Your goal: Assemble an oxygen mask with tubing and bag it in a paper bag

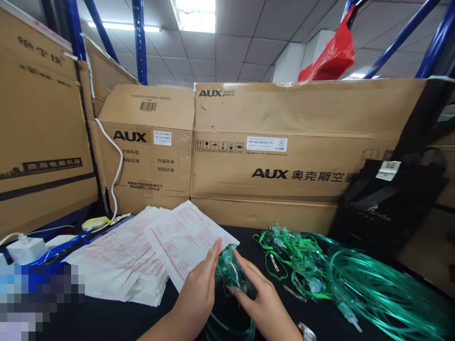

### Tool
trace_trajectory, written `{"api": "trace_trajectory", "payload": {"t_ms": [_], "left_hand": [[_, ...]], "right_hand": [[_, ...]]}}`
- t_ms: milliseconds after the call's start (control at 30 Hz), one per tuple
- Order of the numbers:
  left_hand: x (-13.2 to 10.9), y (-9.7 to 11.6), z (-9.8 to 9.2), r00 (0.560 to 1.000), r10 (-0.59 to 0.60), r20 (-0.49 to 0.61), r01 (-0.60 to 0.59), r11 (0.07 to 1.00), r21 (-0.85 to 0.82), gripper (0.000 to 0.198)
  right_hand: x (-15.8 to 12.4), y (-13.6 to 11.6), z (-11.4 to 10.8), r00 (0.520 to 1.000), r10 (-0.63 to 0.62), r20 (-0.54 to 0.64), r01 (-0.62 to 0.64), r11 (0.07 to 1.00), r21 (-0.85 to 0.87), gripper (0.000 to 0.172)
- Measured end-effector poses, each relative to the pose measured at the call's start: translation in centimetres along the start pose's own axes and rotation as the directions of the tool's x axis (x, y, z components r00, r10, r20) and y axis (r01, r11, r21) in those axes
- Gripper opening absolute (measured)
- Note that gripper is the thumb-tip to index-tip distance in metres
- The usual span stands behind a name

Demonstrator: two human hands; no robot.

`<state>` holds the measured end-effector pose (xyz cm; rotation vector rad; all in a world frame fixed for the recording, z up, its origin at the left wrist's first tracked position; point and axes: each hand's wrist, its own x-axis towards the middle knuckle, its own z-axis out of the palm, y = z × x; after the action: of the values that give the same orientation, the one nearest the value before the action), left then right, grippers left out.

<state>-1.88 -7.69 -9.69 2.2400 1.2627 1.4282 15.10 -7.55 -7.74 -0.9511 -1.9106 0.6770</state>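
Observation:
A clear green oxygen mask [230,267] is between my two hands at the front middle of the black table. My left hand [199,286] presses on its left side with the fingers straight and close together. On the other side, my right hand [256,286] grips it between thumb and fingers; part of the mask is hidden behind them. Coiled green tubing [232,331] lies just below the hands. Touching distance to the left is a white printed paper bag [188,234], lying on a stack of similar bags [124,260].
To the right are a heap of green masks with straps [305,265], a big coil of green tubing [380,284] and loose metal nose strips [295,293]. Cardboard boxes [227,180] wall the back. A black bag [377,213] stands right; a white charger [26,248] lies left.

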Motion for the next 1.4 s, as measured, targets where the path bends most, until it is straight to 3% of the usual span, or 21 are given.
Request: {"api": "trace_trajectory", "payload": {"t_ms": [167,267,333,433,567,700,767,867,933,1000,1400], "left_hand": [[-0.3,0.8,0.9,0.963,0.263,0.052,-0.267,0.914,0.307,0.063],[-0.3,1.8,1.6,0.918,0.382,0.108,-0.387,0.799,0.459,0.063],[-0.2,2.1,1.9,0.905,0.408,0.122,-0.413,0.771,0.485,0.063],[0.1,1.7,1.6,0.95,0.308,0.047,-0.296,0.845,0.445,0.064],[0.6,0.7,0.2,0.994,0.089,-0.066,-0.073,0.973,0.22,0.056],[1.0,0.8,-0.9,0.993,-0.006,-0.114,0.014,0.998,0.068,0.047],[1.1,1.0,-1.1,0.991,-0.034,-0.133,0.039,0.998,0.039,0.046],[1.2,1.2,-1.3,0.984,-0.069,-0.162,0.073,0.997,0.021,0.045],[1.2,1.2,-1.4,0.98,-0.077,-0.182,0.083,0.996,0.025,0.043],[1.1,1.2,-1.4,0.978,-0.07,-0.198,0.078,0.996,0.033,0.042],[0.9,1.0,-1.1,0.972,0.022,-0.235,-0.009,0.998,0.057,0.043]], "right_hand": [[0.4,0.1,0.5,0.992,0.114,-0.047,-0.111,0.992,0.056,0.048],[0.8,0.0,0.8,0.994,0.1,-0.047,-0.099,0.995,0.02,0.035],[1.0,-0.1,0.7,0.995,0.074,-0.072,-0.08,0.994,-0.077,0.029],[1.0,-0.2,0.0,0.997,0.005,-0.081,-0.02,0.985,-0.174,0.025],[1.2,-0.4,-1.8,0.981,-0.134,-0.14,0.116,0.984,-0.133,0.033],[1.8,0.0,-3.1,0.95,-0.03,-0.311,0.016,0.999,-0.048,0.032],[2.0,0.2,-3.3,0.959,0.1,-0.264,-0.084,0.994,0.071,0.038],[1.7,-0.1,-3.0,0.963,0.268,-0.017,-0.255,0.934,0.25,0.052],[1.2,-0.7,-2.5,0.945,0.295,0.139,-0.324,0.895,0.307,0.057],[0.8,-1.5,-2.0,0.935,0.283,0.214,-0.341,0.885,0.319,0.055],[0.4,-1.2,-1.4,0.927,0.308,0.212,-0.359,0.893,0.27,0.034]]}}
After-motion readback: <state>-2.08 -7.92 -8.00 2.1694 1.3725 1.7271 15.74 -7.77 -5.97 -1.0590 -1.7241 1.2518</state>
